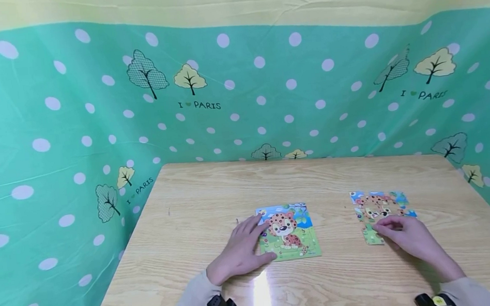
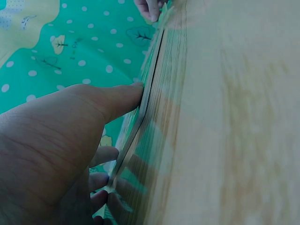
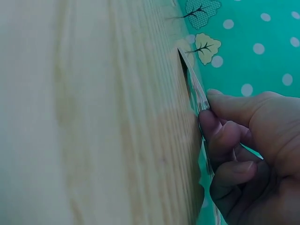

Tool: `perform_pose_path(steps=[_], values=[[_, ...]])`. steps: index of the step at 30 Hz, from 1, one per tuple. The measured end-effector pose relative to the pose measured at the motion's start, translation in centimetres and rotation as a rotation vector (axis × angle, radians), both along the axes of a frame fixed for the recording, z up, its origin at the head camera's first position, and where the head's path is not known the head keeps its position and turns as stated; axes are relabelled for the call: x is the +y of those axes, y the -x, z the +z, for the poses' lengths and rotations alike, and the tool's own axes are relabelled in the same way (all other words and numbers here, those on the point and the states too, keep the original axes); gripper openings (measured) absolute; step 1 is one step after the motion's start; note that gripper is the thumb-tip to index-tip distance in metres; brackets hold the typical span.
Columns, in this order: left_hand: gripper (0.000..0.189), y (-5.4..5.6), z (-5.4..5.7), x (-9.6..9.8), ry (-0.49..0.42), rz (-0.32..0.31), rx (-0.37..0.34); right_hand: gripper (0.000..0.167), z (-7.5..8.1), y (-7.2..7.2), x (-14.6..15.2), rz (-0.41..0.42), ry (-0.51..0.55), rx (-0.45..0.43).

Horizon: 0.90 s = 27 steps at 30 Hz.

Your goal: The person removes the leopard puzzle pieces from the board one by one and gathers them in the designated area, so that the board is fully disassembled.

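Observation:
A square picture board (image 1: 293, 236) with a spotted leopard cub lies flat on the table. My left hand (image 1: 245, 247) rests on its left side, fingers extended; the thumb (image 2: 119, 101) touches the board's near edge. To the right lies a partly assembled jigsaw puzzle (image 1: 376, 202) of the same leopard, its lower right part open. My right hand (image 1: 407, 236) is at its lower side. In the right wrist view, thumb and index finger pinch a thin jigsaw puzzle piece (image 3: 194, 82) at the puzzle's near edge, slightly tilted off the wood. Its printed face is largely hidden.
Both picture and puzzle lie on a light wood-grain table (image 1: 213, 190). A green dotted cloth (image 1: 256, 84) hangs behind and beside it. Small black wrist cameras (image 1: 223, 305) sit at both sleeves. A bright light reflection crosses the front of the table.

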<state>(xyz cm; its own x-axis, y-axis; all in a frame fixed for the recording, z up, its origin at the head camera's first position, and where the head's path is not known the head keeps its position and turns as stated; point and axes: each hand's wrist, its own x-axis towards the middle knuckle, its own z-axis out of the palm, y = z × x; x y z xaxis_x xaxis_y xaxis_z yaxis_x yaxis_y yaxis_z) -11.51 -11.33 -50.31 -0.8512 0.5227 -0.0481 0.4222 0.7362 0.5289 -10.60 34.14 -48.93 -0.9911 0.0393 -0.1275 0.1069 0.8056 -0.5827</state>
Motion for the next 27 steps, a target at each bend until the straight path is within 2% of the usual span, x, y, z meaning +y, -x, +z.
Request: perform_pose_path(steps=[5, 10, 17, 27], values=[[0.088, 0.09, 0.02, 0.02, -0.010, -0.006, 0.007, 0.039, -0.07, 0.24, -0.04, 0.001, -0.033, 0.028], [0.087, 0.11, -0.08, 0.01, -0.036, -0.010, 0.017, 0.036, -0.09, 0.30, -0.14, 0.006, -0.018, 0.038], [0.087, -0.08, 0.10, -0.08, -0.003, 0.002, -0.001, 0.029, -0.30, 0.32, -0.32, 0.011, -0.014, 0.036], [0.086, -0.19, 0.04, -0.03, -0.013, -0.001, 0.005, 0.031, -0.28, 0.27, -0.38, 0.011, -0.025, 0.043]])
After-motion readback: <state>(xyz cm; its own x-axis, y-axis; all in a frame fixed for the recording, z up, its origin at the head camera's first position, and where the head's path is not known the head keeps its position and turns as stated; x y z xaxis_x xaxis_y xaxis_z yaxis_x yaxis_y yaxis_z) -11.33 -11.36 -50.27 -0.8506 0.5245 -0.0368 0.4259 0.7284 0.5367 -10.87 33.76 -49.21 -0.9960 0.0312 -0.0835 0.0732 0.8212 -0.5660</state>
